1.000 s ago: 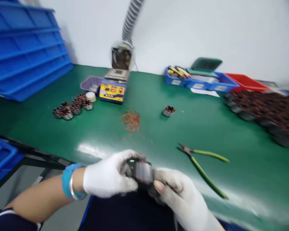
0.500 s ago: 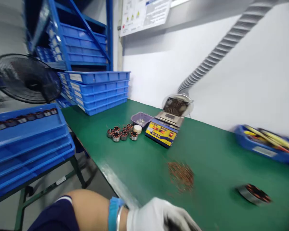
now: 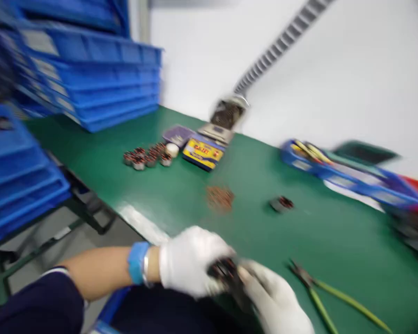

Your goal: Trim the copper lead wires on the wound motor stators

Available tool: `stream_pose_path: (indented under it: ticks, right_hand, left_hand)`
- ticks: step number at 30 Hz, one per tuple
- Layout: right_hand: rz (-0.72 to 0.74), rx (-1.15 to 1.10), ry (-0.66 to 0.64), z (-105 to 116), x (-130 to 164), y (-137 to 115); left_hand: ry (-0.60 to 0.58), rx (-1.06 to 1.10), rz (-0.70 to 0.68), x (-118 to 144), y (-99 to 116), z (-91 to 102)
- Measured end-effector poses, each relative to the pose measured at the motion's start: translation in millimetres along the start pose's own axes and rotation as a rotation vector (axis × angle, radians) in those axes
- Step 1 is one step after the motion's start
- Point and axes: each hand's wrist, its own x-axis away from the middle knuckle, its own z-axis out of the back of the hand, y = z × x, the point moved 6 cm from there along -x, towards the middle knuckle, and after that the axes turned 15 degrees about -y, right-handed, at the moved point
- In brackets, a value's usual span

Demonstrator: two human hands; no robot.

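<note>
A motor stator with dark and copper-coloured windings is held low at the front of the bench, smeared by motion. My left hand, in a white glove, is closed around its near left side. The white-gloved right hand has thumb and fingers pinched at the stator's right side; blur hides the exact contact. To the right of it lie green-handled cutting pliers, jaws pointing away from me. Another stator rests alone on the green bench. A heap of copper wire bits lies beyond my left hand.
Several stators stand grouped by a white round lid, a purple tray and a yellow-blue digital device. Stacked blue crates rise at the back left, more crates at left. Blue tool bins line the wall.
The view has swung right and downward, bringing the pliers and tool bins into sight. My right hand has come into view, and both hands now meet at a stator.
</note>
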Motion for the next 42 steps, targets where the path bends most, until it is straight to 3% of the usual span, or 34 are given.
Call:
stream_pose_path:
  ticks: [2,4,7,10,13,16,18,20,23,28,31,33,36,38,40,42]
  right_hand:
    - [0.065,0.419,0.208,15,27,-17]
    - [0.270,0.759,0.155,6,31,-40]
    - [0.280,0.986,0.003,-5,19,-42]
    - [0.252,1.064,-0.056,0,22,-34]
    - [0.088,0.994,0.043,36,46,-12]
    - [-0.295,0.784,0.185,87,81,36]
    - [-0.511,0.783,0.233,111,105,66]
    - [-0.626,0.791,0.168,119,122,91]
    - [-0.677,0.746,0.014,118,136,112]
    - [-0.819,0.723,-0.085,119,137,108]
    - [-0.866,0.835,-0.131,113,127,100]
    - [-0.864,0.932,-0.074,108,119,99]
    - [-0.645,0.925,0.120,95,105,99]
    - [-0.470,0.820,0.274,88,98,95]
    - [-0.385,0.621,0.415,83,94,86]
    - [-0.327,0.259,0.408,71,84,74]
  left_hand:
    - [0.064,0.096,0.143,13,-12,0.2]
    - [0.038,0.136,0.189,17,-19,-2.6]
    - [-0.015,0.085,0.207,17,-21,-5.8]
    - [-0.035,0.013,0.204,17,-20,-6.7]
    - [-0.012,-0.030,0.253,20,-28,-2.5]
    - [-0.024,-0.044,0.359,21,-39,3.5]
    - [-0.053,-0.039,0.425,19,-43,6.6]
    - [-0.086,-0.032,0.459,13,-44,8.3]
    - [-0.137,-0.024,0.470,3,-41,6.7]
    - [-0.122,-0.015,0.472,-6,-42,3.8]
    - [-0.096,0.052,0.465,-5,-47,2.5]
    - [-0.080,0.115,0.472,-5,-50,1.8]
    - [-0.064,0.172,0.494,-6,-52,1.3]
    - [-0.052,0.204,0.500,-6,-52,1.1]
    - [-0.043,0.234,0.493,-7,-51,0.1]
    - [-0.039,0.252,0.489,-7,-52,-1.5]
